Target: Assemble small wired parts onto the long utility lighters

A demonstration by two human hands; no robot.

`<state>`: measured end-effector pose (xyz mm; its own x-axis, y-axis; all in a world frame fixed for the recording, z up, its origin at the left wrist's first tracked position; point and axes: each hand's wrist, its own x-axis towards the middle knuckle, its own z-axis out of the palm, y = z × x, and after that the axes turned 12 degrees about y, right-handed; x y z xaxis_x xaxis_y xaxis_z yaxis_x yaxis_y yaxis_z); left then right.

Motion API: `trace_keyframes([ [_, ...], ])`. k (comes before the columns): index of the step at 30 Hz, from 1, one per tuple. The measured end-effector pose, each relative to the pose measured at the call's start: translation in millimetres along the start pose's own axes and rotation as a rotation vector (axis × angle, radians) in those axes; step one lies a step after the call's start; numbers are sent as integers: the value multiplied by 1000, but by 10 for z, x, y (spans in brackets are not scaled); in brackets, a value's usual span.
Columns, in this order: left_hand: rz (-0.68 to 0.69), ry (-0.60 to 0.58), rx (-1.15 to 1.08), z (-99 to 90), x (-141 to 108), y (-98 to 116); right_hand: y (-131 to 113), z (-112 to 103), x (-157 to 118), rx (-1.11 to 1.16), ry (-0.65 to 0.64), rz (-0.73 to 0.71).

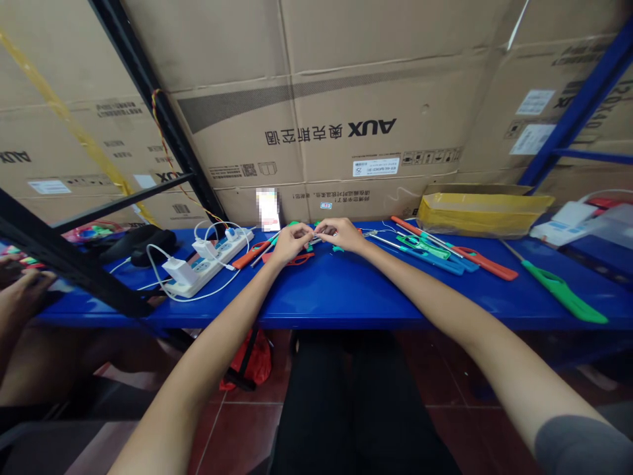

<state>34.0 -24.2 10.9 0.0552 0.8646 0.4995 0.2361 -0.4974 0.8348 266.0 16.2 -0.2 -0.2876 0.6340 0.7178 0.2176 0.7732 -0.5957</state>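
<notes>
Left hand (291,243) and right hand (340,234): together, fingertips pinching a thin metal part (312,236) over a blue steel shelf (316,307). Right of the white plastic power strip (217,264): long-nosed plastic lighters (487,264), smooth, orange and green. Behind the strip: corrugated AUX carton (316,119).

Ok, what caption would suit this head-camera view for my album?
Left hand and right hand pinch a thin metal piece over a blue shelf among long-nosed lighters.

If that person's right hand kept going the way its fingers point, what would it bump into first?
The right hand points across at the left hand, so it would meet those fingertips first. They look almost touching, around a thin metal piece, though the exact gap is hard to judge.
</notes>
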Motion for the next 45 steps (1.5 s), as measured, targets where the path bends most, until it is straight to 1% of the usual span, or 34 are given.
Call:
trace_keyframes([
  [8, -4, -6, -7, 22, -6, -4, -27, -35, -7, -84, 9, -70],
  [13, 12, -3, -22, 38, -11, -9, -51, -26, -22, -77, 26, -70],
  [19, -9, -3, -18, 29, 0, -29, -46, 0, -21, -31, 50, -8],
  [25, -1, 5, -6, 26, 10, -46, -24, 24, -21, -8, 56, 11],
  [34, 19, 5, -5, -3, 11, -29, 12, 40, -4, 157, 10, 164],
  [39, 4, 12, -7, 0, 4, -15, -22, 25, 1, 165, 11, 168],
  [45, -59, -45, -61, -8, -5, 19, -52, 9, 12, 216, 30, 157],
])
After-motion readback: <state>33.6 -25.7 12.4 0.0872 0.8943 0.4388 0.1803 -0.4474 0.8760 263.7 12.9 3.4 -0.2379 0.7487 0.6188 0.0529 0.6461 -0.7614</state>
